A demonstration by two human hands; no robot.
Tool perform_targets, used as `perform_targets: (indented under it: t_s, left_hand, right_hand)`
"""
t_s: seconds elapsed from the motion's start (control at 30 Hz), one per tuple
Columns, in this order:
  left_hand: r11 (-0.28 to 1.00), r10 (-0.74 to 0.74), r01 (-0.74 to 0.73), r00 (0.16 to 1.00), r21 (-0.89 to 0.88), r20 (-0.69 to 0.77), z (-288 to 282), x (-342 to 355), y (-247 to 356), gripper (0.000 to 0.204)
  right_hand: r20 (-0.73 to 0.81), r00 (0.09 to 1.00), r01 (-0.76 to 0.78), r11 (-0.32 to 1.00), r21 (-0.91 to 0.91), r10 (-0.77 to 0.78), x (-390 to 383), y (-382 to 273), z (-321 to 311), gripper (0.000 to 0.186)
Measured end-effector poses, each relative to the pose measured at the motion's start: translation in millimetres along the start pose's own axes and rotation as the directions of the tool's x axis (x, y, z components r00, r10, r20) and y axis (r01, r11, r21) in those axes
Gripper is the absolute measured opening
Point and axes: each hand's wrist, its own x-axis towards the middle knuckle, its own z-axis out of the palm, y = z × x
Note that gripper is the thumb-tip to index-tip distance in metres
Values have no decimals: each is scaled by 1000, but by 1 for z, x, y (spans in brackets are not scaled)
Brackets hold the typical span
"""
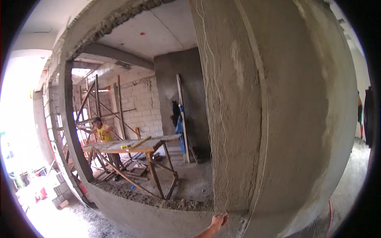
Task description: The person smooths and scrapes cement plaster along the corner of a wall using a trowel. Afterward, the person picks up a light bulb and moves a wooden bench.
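Down at the bottom edge, the left hand (pixel 219 219) reaches up to the lower corner of a wide opening in a grey plastered wall (pixel 297 119). Its fingers are curled in, nearly closed, and seem to pinch a thin white string (pixel 227 190) — the grip is small in view. That string hangs in loose waves down the pillar beside the opening, right to the fingers, and a bit of it trails below them. A second string (pixel 206 79) hangs along the pillar's left edge.

Left of the hand, a rough ledge (pixel 158 202) of crumbly mortar runs along the bottom of the opening. Through the opening stands a wooden work table (pixel 119 147) on slanted legs, with a yellow tool near its front edge. A co-worker in a yellow shirt (pixel 104 134) stands behind it. Farther back, a wooden post (pixel 183 123) leans against a dark wall, next to a blue cloth (pixel 179 129). Pale blocks (pixel 61 192) are stacked outside, on the far left.
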Motion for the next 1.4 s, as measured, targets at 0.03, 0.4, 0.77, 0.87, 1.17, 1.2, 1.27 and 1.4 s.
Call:
perform_targets:
  t_s: [0.03,0.4,0.77,0.87,1.17,1.2,1.27,1.4]
  left_hand:
    - [999,35,-35,999,0,5,-2,3,-7,29]
    - [943,256,-174,924,284,-284,21,33,-3,28]
    - [951,278,-269,960,151,-35,-60,-97,-25,28]
    - [953,287,-249,922,169,-261,-101,-143,-9,25]
    - [870,458,-490,842,-52,-285,-169,-175,72,27]
    - [834,475,-532,827,-144,-302,-162,-180,85,28]
    - [764,502,-625,731,-160,-462,-188,-202,108,28]
    - [396,851,-896,440,201,286,-269,-239,189,27]
  right_hand:
    - [5,1000,18,1000,-23,-18,1,7,-6,38]
    - [30,995,-78,927,-367,96,26,106,-71,42]
    - [71,987,-96,880,-465,145,-5,136,-33,42]
    - [11,974,-194,867,-460,224,-14,160,-43,40]
    - [-32,999,5,906,-424,-20,41,158,-42,37]
    - [-57,998,-19,910,-413,-5,48,152,-37,36]
    - [38,982,-168,941,-292,187,53,103,-26,37]
    - [-10,973,-225,941,-252,230,53,122,-12,35]
